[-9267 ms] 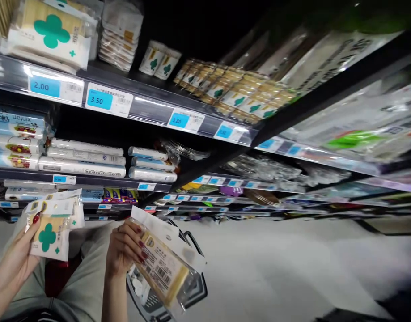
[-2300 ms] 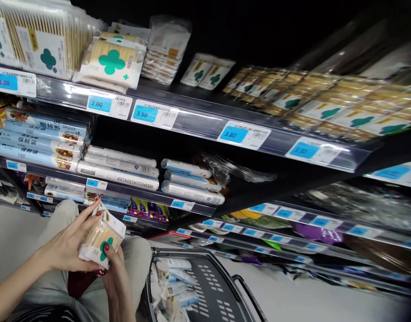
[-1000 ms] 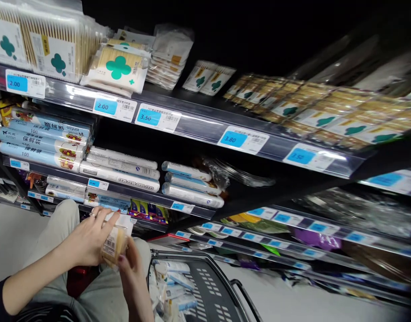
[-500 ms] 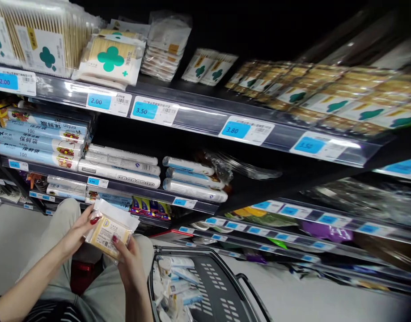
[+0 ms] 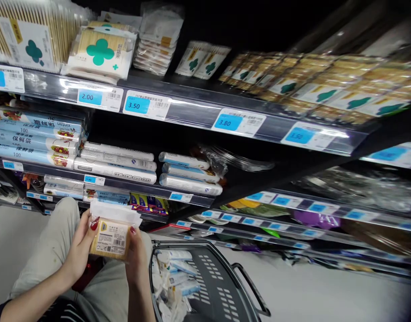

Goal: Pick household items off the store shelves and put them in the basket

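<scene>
And here the left hand [image 5: 78,250] and right hand [image 5: 137,252] curl partway shut around opposite edges of a flat, clear plastic packet of tan sticks [image 5: 120,220], seemingly so its white barcode label [image 5: 115,240] faces up readable, near the dark grey perforated basket [image 5: 222,273].

Basket [image 5: 212,286] beside the knees [image 5: 66,223], rolls [image 5: 114,165] on shelf behind.

Cool, moderate light glares in white streaks on the clear plastic shelf edge [image 5: 192,105] — the upper shelf's recess sinks into near-black shadow. The right side smears and stretches, while the left-hand price labels [image 5: 99,97] look fairly crisp.
</scene>
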`<state>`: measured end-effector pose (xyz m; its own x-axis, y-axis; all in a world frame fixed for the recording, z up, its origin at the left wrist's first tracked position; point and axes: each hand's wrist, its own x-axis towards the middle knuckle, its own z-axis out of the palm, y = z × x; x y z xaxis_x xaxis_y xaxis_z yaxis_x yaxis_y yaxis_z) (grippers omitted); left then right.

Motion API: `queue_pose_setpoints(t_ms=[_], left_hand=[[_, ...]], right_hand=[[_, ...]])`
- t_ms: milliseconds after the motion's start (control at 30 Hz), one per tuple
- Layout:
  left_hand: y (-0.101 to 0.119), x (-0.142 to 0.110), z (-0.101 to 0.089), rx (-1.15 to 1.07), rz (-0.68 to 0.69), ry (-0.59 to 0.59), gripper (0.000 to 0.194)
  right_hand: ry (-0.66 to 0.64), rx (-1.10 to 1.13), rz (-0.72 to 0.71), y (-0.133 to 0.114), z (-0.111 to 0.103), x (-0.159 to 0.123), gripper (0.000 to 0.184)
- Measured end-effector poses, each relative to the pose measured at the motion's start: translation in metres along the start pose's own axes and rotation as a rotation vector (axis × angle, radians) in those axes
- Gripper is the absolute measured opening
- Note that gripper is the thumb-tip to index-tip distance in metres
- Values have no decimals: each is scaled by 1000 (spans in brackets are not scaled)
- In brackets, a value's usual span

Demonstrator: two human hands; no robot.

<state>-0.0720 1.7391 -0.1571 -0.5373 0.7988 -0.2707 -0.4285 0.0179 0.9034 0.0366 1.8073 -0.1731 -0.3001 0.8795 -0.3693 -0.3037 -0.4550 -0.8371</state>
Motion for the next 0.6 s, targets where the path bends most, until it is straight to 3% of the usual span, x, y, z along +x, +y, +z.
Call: queue_pose_setpoints(t_ms=[300,433,533,600], left_hand=[[0,4,-1,-9,12,-14,67],[-9,18,-13,-96,-119,1,69],[-15,24,-23,-81,-260,-95,62],[-18,23,-28,-5,-253,-181,55]], right_hand=[[27,-24,0,2,-2,-2,50],[29,-289,-173,-11,7,-16,41],[96,-432,-271,-18,17,-34,45],[113,-442,-292,-15,18,-44,45]])
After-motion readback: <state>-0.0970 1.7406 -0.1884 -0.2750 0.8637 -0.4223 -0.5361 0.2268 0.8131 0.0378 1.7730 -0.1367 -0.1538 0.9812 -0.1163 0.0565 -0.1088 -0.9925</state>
